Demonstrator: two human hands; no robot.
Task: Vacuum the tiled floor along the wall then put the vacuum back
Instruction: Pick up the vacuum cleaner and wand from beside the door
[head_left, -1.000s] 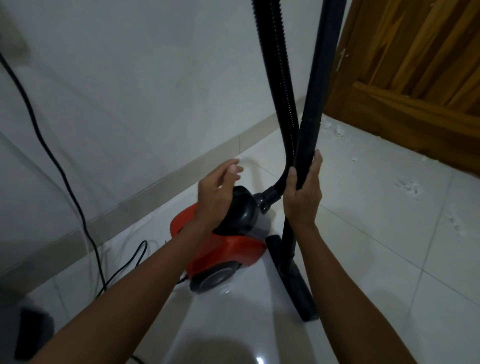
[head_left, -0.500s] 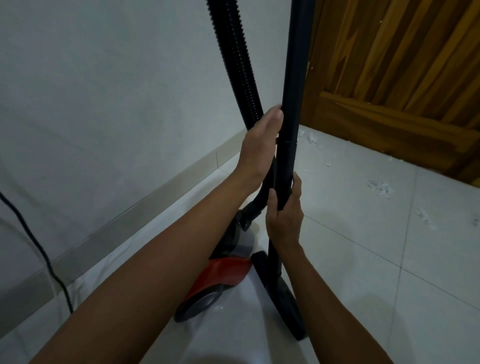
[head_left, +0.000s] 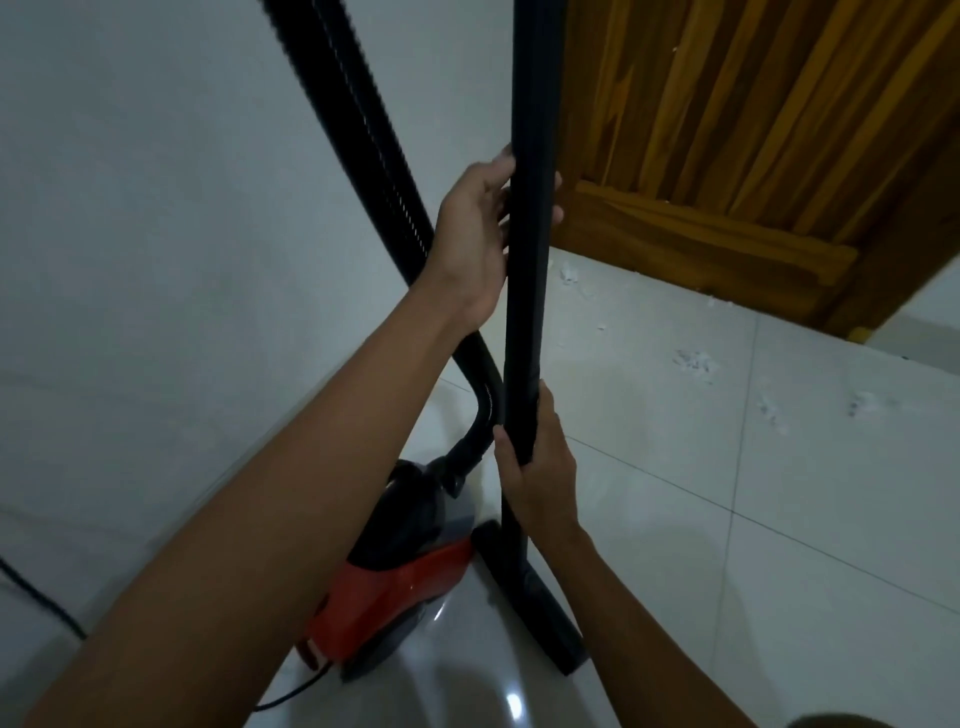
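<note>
A red and black canister vacuum (head_left: 395, 582) sits on the white tiled floor (head_left: 727, 545) beside the wall. Its black wand (head_left: 527, 291) stands nearly upright, with the floor head (head_left: 540, 608) resting flat on the tiles. The ribbed black hose (head_left: 363, 145) curves up from the canister and out of the top of the view. My left hand (head_left: 475, 228) wraps the wand high up, fingers curled behind it. My right hand (head_left: 540, 467) grips the wand lower down, near its joint.
A white wall (head_left: 156, 234) with a pale skirting runs along the left. A wooden door (head_left: 753, 156) stands at the back right. White crumbs of debris (head_left: 693, 364) lie scattered on the tiles before it. A black power cord (head_left: 41, 603) trails at the lower left.
My left hand left the canister top and rose to grip the wand high up. My right hand stays low on the wand. The view has drawn closer and shifted right.
</note>
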